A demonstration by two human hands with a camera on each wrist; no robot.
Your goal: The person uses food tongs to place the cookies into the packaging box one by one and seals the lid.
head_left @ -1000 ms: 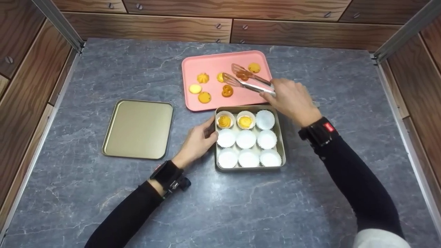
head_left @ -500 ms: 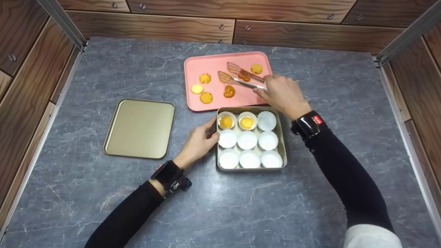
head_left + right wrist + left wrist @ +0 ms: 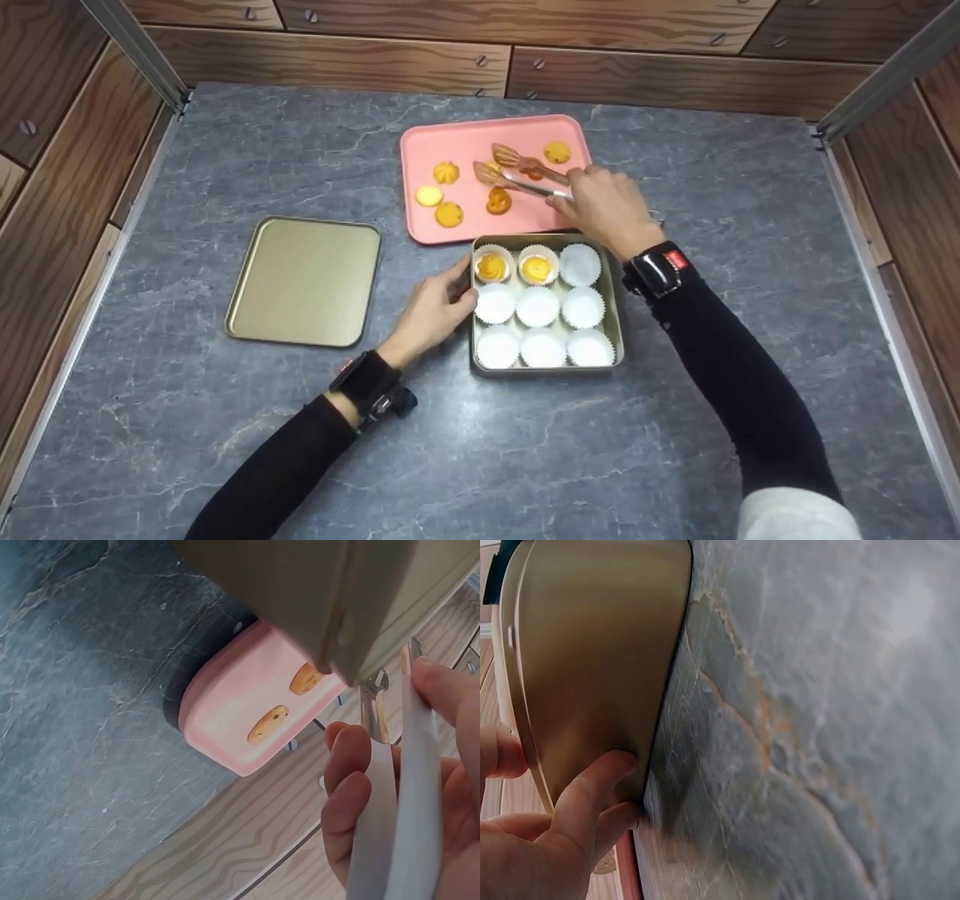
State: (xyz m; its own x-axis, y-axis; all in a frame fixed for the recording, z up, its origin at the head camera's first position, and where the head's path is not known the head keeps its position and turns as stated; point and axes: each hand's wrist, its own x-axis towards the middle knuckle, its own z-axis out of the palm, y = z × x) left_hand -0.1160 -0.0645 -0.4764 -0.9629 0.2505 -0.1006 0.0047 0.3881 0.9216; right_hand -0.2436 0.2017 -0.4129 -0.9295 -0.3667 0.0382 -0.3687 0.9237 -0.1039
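One pair of tongs (image 3: 540, 190) | gripped by your right hand (image 3: 609, 210), over tray (image 3: 450, 142) | your left hand (image 3: 433, 306) loose against tin (image 3: 600, 652)

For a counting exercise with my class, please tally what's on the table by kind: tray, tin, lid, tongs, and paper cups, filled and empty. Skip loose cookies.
Pink tray: 1
Gold tin: 1
Gold lid: 1
Tongs: 1
Paper cups holding a cookie: 2
Empty paper cups: 7
Total: 13
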